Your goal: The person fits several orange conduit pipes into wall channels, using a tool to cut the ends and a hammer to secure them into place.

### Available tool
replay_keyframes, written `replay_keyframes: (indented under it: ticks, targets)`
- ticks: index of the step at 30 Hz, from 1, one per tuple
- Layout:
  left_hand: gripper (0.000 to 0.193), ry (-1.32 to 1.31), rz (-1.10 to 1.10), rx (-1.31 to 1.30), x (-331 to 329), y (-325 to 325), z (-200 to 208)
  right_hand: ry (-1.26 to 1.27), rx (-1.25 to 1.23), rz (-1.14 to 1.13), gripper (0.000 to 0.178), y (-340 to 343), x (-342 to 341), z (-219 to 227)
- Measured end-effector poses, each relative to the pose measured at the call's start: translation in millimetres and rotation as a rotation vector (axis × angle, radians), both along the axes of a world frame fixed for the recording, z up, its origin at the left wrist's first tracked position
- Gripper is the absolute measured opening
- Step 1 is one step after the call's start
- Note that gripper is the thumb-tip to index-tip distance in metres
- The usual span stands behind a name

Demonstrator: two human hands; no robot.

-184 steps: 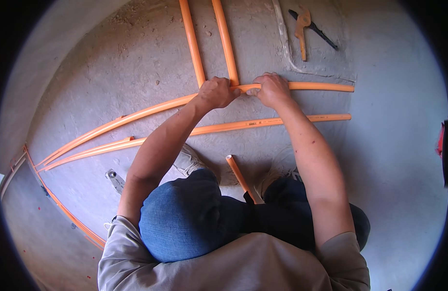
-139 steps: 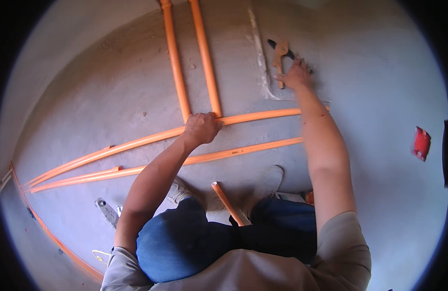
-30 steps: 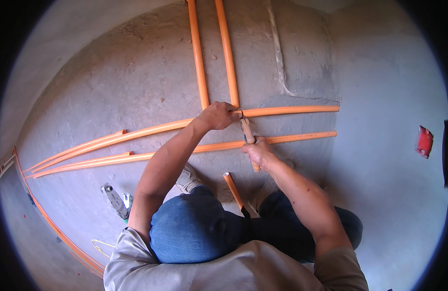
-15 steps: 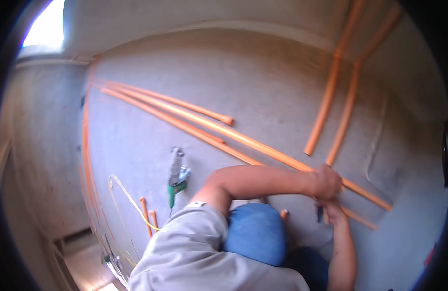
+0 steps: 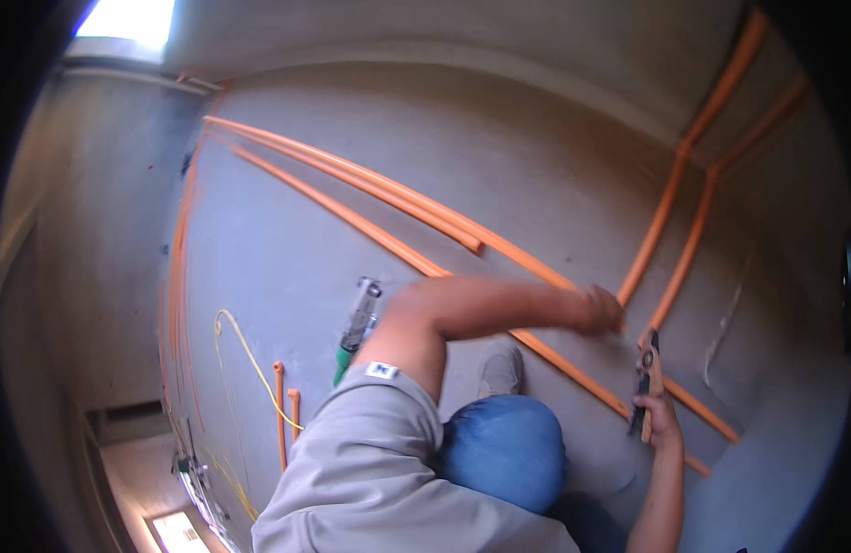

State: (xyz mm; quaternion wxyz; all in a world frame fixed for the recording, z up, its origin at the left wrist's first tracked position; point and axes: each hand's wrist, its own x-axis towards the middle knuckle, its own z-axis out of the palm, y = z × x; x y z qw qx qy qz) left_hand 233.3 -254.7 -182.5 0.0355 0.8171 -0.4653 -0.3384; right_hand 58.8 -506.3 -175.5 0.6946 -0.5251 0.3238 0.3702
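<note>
My left arm reaches across to the right, and my left hand, slightly blurred, is closed around a long orange pipe. That pipe slants up from the hand toward the far left. In my right hand is a hand pipe cutter with dark and orange-tan handles, its head pointing away from me. Beyond the cutter lies an orange pipe length; whether it joins the held pipe I cannot tell. Another orange pipe runs below my left forearm toward the cutter. A shorter orange pipe lies beside the held one.
A green-handled tool with a grey metal head lies left of my arm. Two short orange pipes and a yellow cord are farther left. At right, orange pipes run across the floor and up the wall. My blue-clad knee is below.
The held pipe has shifted up and now crosses beyond the shorter pipe. My hands have moved apart, the left one away to the upper left, and the cutter shows plainly in my right hand.
</note>
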Motion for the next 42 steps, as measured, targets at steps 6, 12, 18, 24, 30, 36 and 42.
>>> replay_keyframes:
  ticks: [6, 12, 18, 24, 30, 36, 42]
  targets:
    - [0.034, -0.048, 0.169, 0.053, 107.2, 102.1, -26.7, -0.106, -0.165, 0.163, 0.020, -2.6, 19.2, 17.2]
    - [0.018, -0.418, 0.241, 0.057, 152.2, 175.2, -52.9, -0.035, -0.309, 0.178, 0.040, -13.0, 22.7, 21.3]
    - [0.033, -0.610, 0.425, -0.377, 108.0, 103.9, -56.3, -0.083, -0.867, 0.192, 0.051, -33.8, 15.0, -2.1]
    - [0.044, -0.080, 0.118, -0.487, -20.9, -25.1, -39.0, 0.063, -1.124, 0.315, 0.065, -23.1, 2.7, -50.0]
    - [0.061, 0.034, 0.162, -0.270, -44.0, -54.6, -52.5, 0.045, -1.219, 0.126, 0.058, 2.3, 15.6, -58.8]
    - [0.061, 0.120, 0.118, -0.188, -41.5, -77.0, -63.8, 0.011, -1.237, 0.050, 0.056, -3.1, 9.3, -73.4]
    - [0.053, 0.220, 0.248, -0.178, -40.4, -90.0, -71.3, -0.014, -1.226, 0.041, 0.054, -4.4, 11.0, -77.0]
